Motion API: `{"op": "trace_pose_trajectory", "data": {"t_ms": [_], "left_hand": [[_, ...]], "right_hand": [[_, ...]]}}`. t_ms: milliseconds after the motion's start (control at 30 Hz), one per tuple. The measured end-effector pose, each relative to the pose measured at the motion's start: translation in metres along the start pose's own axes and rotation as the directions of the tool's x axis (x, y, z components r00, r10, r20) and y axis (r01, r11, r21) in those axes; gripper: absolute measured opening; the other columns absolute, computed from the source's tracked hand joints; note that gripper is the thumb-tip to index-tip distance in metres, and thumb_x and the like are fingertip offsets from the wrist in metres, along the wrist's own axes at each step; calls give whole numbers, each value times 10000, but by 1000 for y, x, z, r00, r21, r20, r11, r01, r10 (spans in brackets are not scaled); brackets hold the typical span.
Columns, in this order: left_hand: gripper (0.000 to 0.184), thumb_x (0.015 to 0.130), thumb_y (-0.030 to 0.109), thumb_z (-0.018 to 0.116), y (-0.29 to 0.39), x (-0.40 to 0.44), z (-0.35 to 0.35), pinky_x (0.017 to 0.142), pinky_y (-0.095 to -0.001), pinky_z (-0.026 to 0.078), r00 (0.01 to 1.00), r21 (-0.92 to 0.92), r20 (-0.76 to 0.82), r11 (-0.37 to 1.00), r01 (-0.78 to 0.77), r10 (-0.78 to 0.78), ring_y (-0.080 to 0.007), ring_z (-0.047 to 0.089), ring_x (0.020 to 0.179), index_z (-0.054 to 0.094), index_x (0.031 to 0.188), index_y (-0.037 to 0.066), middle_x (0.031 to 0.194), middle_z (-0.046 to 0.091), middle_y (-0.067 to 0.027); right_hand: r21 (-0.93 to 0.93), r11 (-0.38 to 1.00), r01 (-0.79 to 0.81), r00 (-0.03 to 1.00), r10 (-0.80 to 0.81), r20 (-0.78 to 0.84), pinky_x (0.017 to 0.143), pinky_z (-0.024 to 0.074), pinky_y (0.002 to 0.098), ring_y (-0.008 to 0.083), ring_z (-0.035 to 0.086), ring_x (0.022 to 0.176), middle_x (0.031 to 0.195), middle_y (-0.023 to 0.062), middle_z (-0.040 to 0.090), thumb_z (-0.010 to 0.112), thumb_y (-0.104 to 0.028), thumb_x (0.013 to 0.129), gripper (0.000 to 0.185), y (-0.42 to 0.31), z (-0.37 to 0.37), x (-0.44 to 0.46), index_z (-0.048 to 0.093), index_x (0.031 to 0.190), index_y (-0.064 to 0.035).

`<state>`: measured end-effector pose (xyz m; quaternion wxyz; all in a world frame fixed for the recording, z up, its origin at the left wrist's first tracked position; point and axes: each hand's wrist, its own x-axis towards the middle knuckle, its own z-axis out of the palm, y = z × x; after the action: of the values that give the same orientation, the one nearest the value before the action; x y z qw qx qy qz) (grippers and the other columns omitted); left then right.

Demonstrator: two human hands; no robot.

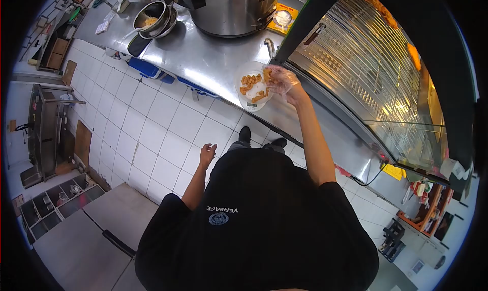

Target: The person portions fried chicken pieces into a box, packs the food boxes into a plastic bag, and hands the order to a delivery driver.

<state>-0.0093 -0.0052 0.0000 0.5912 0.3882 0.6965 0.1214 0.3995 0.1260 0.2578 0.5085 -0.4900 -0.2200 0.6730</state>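
Some metal bowls (156, 28) sit together toward the left end of the steel bench (203, 62), and a big steel pot (229, 17) fills the back edge, with a yellow box (283, 19) just beside it. A glass case (351, 67) with a dark frame and warm light stands close behind the right hand (283, 82), so there is little room on that side. The right hand wears a thin see-through glove, and its fingers are pinched around some brown food (268, 76). That bit is over the right side of a white scale (252, 91), near the front edge of the bench, where more brown pieces (250, 81) lie. The left hand (207, 154) is bare, hangs away from the bench, and has its fingers loosely bent with nothing seen in them. The bench is shiny, and white square tiles (168, 128) cover the floor.
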Motion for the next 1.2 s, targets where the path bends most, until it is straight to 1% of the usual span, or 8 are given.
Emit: {"op": "trace_pose_trajectory", "data": {"t_ms": [167, 400, 533, 600, 667, 867, 1100, 1200], "left_hand": [[633, 856, 394, 704, 10, 1, 1, 608, -307, 528, 1000, 15, -6, 1000, -8, 8, -183, 645, 780, 525, 1279, -42, 992, 629, -129], [634, 857, 399, 704, 9, 3, -1, 616, -313, 531, 1000, -24, -13, 1000, -16, 15, -184, 647, 786, 524, 1285, -34, 1012, 622, -127], [632, 860, 398, 705, 3, -3, -3, 606, -306, 527, 1000, -16, -14, 1000, 2, -2, -179, 641, 775, 524, 1275, -42, 1013, 619, -128], [633, 860, 398, 706, -1, -3, -4, 603, -304, 525, 1000, -12, -6, 1000, -1, 1, -178, 639, 772, 523, 1273, -45, 1008, 619, -127], [635, 860, 398, 708, -2, -3, -4, 600, -301, 519, 1000, 0, 8, 1000, 28, -28, -173, 636, 769, 521, 1270, -48, 994, 616, -121], [635, 857, 400, 712, 8, -5, -5, 604, -302, 519, 999, -51, -49, 999, -16, 13, -175, 638, 762, 522, 1271, -43, 965, 620, -114], [642, 859, 408, 708, -4, -8, -5, 622, -310, 529, 998, -53, -61, 998, 23, -26, -194, 650, 776, 521, 1281, -38, 1006, 626, -135], [642, 860, 402, 706, -9, -9, -6, 629, -315, 535, 999, -47, -45, 999, 27, -29, -200, 651, 787, 517, 1283, -44, 1001, 626, -139]], "right_hand": [[518, 852, -78, 996, 39, 86, 654, 555, 306, 240, 635, 925, 1068, 161, 599, 629, -179, 898, 250, 28, -18, 1, 572, 1077, -14], [613, 781, -117, 987, 24, 158, 517, 511, 271, 254, 656, 812, 1013, 152, 618, 659, -225, 886, 257, 14, 5, -6, 579, 1062, -55], [-211, 973, -89, 992, 106, 72, 568, 513, 297, 251, 665, 852, 1016, 127, 643, 718, -246, 853, 284, 8, -2, 13, 608, 1052, -76], [-582, 813, -28, 975, 151, 165, 635, 547, 334, 263, 672, 860, 1021, 119, 650, 737, -251, 836, 299, 7, -5, 24, 621, 1048, -75], [-885, -29, 464, 886, 22, 464, 783, 546, 380, 310, 665, 950, 1040, 160, 651, 709, -219, 826, 271, 12, 1, 34, 654, 1032, -52], [-803, -487, 344, 934, 267, 238, 880, 518, 406, 338, 643, 1037, 1110, 175, 649, 646, -140, 818, 272, 36, 21, 47, 683, 1084, -103], [-878, -360, 315, 946, 190, 261, 835, 527, 417, 360, 653, 965, 1071, 200, 656, 642, -151, 813, 255, 26, 25, 43, 671, 1043, -45], [-918, -66, 391, 920, 36, 390, 712, 533, 368, 285, 662, 859, 1043, 169, 668, 663, -133, 835, 202, 14, 5, 38, 658, 997, -12]]}}
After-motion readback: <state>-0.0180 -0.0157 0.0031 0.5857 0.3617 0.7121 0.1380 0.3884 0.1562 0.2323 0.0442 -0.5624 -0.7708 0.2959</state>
